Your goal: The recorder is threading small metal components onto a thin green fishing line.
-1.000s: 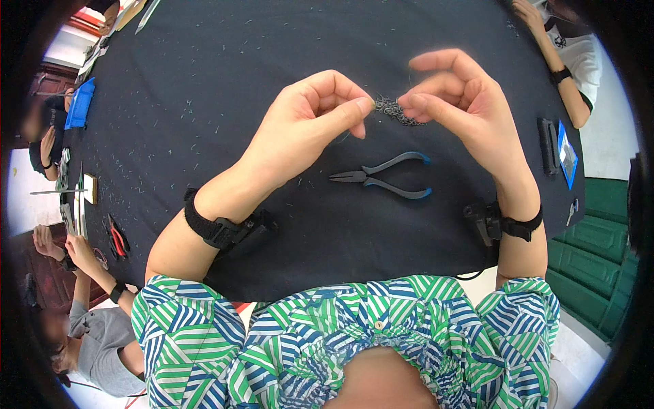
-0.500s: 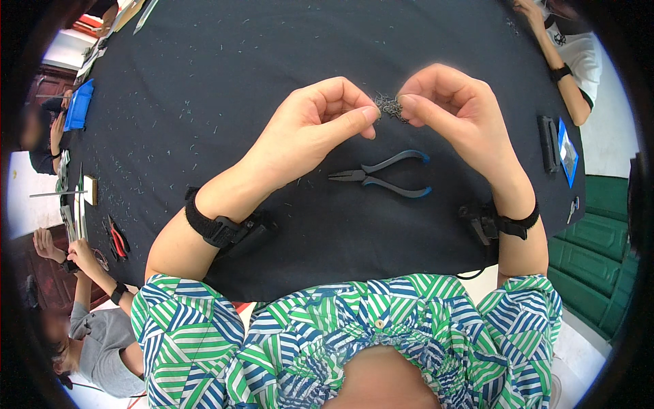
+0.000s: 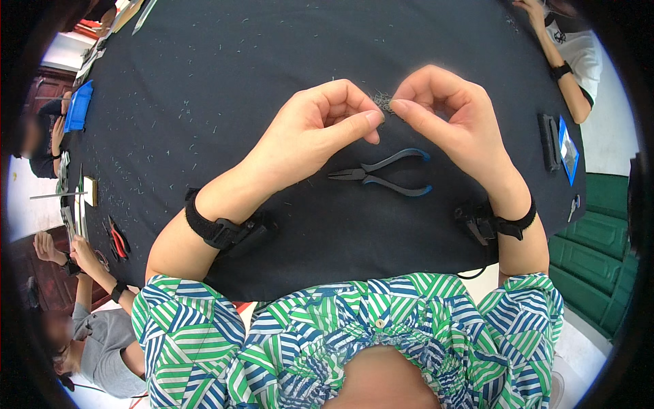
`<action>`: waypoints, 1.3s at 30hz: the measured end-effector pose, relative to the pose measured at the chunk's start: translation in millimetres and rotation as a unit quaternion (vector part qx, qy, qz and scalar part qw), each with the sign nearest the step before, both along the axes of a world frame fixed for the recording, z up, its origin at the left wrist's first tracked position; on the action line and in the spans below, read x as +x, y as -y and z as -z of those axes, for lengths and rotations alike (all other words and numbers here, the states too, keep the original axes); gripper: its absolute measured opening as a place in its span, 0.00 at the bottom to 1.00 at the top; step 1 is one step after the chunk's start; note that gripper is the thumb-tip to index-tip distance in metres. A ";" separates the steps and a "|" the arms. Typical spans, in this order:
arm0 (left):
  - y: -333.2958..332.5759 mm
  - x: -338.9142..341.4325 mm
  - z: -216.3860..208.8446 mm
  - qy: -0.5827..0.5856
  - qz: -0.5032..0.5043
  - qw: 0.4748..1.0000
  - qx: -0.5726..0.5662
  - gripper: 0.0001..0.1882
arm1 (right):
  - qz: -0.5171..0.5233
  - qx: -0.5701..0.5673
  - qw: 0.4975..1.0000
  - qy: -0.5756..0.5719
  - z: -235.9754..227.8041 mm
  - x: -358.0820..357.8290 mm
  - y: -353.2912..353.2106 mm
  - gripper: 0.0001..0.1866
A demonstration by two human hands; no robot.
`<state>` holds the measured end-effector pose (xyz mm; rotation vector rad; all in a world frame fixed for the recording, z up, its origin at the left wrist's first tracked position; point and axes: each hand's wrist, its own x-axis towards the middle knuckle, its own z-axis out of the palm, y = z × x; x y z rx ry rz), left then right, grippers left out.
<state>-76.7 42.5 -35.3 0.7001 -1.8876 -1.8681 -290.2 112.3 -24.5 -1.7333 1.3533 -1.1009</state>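
Both hands [image 3: 317, 126] [image 3: 455, 114] in facing pinches

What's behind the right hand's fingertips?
Part of a grey, wiry bundle shows between the left hand and the right hand, above the black cloth. Its remainder behind the right fingertips is covered, so its full extent can't be seen.

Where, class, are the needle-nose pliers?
In the head view, the needle-nose pliers lie slightly right of centre, below the left hand and right hand.
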 end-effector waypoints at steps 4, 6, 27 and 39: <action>-0.5 -1.2 0.2 0.005 -0.003 1.000 0.013 0.09 | -0.008 -0.019 0.999 -0.026 0.1 -0.1 0.7 0.07; -0.3 -1.3 0.1 0.004 -0.001 1.000 0.009 0.09 | -0.009 -0.022 0.999 -0.044 -0.7 -0.3 0.4 0.07; -0.8 -1.4 -0.9 0.001 -0.001 1.000 -0.001 0.10 | -0.019 -0.116 0.975 -0.188 -10.6 -0.5 -2.9 0.04; -0.6 -1.3 0.0 -0.002 0.003 1.000 -0.001 0.10 | -0.042 -0.146 0.967 -0.206 -9.3 -2.0 -1.8 0.05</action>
